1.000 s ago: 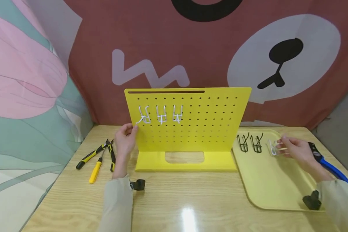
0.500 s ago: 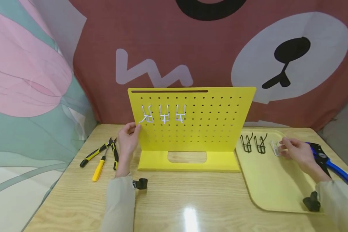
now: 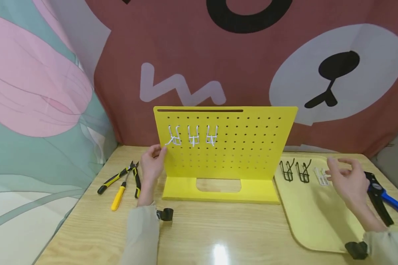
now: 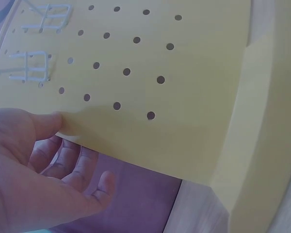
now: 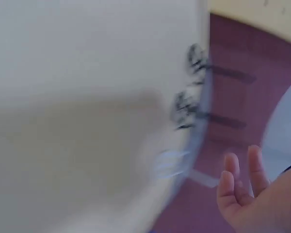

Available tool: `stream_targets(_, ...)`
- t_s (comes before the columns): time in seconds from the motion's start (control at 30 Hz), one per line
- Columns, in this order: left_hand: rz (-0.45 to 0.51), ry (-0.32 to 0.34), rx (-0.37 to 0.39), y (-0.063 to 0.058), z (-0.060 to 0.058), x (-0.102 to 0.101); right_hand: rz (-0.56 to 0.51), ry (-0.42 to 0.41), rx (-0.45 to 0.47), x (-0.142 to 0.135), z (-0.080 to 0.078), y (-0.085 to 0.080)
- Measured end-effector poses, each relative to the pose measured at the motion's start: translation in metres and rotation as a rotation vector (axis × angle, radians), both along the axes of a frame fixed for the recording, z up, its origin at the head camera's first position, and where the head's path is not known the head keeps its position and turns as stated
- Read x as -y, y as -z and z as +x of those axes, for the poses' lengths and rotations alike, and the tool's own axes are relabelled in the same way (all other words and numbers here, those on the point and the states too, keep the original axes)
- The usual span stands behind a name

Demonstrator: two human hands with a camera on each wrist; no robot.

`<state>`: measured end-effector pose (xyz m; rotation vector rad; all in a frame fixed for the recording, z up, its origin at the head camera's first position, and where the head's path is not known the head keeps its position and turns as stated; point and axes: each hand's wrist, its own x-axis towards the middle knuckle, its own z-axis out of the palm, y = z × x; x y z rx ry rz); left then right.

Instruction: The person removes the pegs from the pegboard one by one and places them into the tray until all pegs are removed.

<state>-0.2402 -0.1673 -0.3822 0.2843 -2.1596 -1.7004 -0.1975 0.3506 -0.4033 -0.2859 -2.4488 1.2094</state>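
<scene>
The yellow tray (image 3: 306, 217), right of the pegboard (image 3: 219, 172), contains two black hooks (image 3: 288, 179) and one white hook (image 3: 323, 184). Above it, the right hand (image 3: 350, 184) holds its fingers loosely parted; the left hand (image 3: 152, 165) pinches the pegboard's left edge.

Blurred tray (image 5: 77, 155), two black hooks (image 5: 184, 109), probably one white hook (image 5: 170, 163), right grip (image 5: 267, 204) apart

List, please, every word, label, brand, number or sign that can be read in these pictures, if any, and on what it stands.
None can be read in any view.
Black-and-blue hand tool beside the pale yellow rectangular tray: its small grey round part may bear marks, too small to read.
Upright yellow board with round holes: no lettering visible.
</scene>
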Motion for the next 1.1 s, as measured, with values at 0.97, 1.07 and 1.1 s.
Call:
stream_targets(0.97,0.044,-0.004,0.011,0.000,-0.001,0.001,-0.545,-0.560,-0.251,0.222,0.003,-0.036)
stream_targets(1.07,0.040,0.004,0.014,0.000,-0.001,0.000,-0.532,-0.628,-0.262,0.236,0.001,-0.037)
stream_targets(1.1,0.037,0.005,0.013,0.000,-0.001,0.000,-0.530,-0.643,-0.269,0.240,0.001,-0.038)
